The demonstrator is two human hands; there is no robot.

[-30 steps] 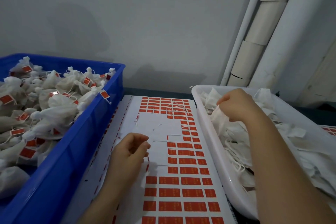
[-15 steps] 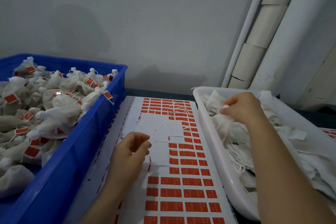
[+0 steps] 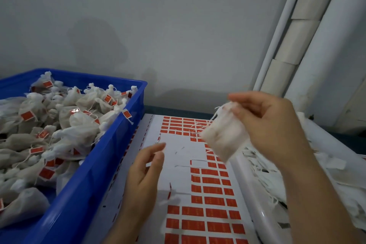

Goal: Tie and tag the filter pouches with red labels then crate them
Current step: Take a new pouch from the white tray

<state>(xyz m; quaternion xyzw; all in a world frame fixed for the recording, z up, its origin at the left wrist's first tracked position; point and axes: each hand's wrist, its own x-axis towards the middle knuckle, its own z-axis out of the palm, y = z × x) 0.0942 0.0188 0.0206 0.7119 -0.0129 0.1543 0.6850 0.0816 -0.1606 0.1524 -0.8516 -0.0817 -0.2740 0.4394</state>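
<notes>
Above the label sheet [image 3: 184, 156], right hand [image 3: 265, 123] pinches pouch [image 3: 223, 138].

Glossy blue plastic crate [image 3: 111, 144], matt white cloth pouch [image 3: 223, 136], smooth paper label sheet [image 3: 184, 156].

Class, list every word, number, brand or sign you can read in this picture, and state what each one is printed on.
No text here can be read.
Red labels on the white sheet: any print is too blurred to read.
Red tags on the tied pouches in the blue crate: too small to read.
Pouch held in the right hand: no print visible.
</notes>
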